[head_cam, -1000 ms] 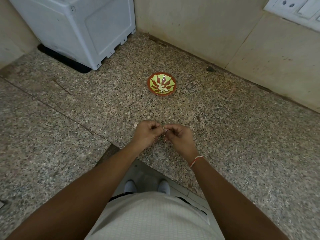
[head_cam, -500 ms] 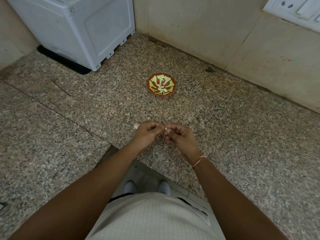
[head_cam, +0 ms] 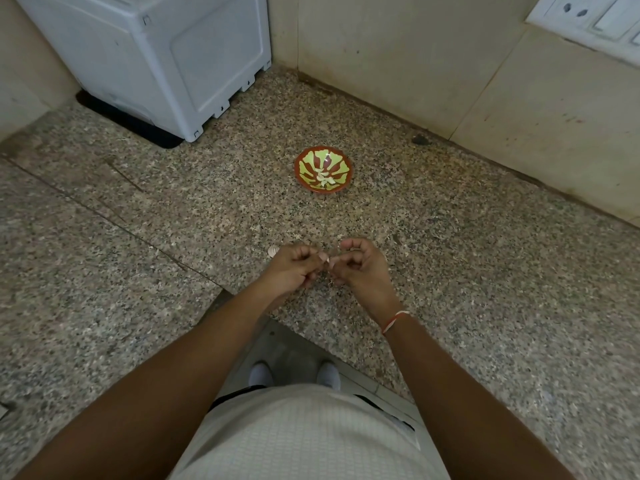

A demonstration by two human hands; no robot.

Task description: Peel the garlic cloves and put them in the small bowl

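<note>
Two hands, the left hand point(head_cam: 294, 268) and right hand point(head_cam: 360, 268), pinch with curled fingers one small pale garlic clove point(head_cam: 328, 268) above the speckled granite counter point(head_cam: 485, 271), near the small red-and-green patterned bowl point(head_cam: 341, 176).

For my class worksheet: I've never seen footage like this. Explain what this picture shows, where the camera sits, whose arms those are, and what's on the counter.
There is no machine here. A person wears a camera on the head, looking down, so you see their own arms.

The left hand and right hand meet over a speckled granite counter, fingers curled and pinching something tiny between them, probably a garlic clove, though it is too small to be sure.

Further back sits a small red and green patterned bowl holding pale peeled cloves. One unpeeled clove lies beside the left hand. A white appliance stands in the corner.
</note>
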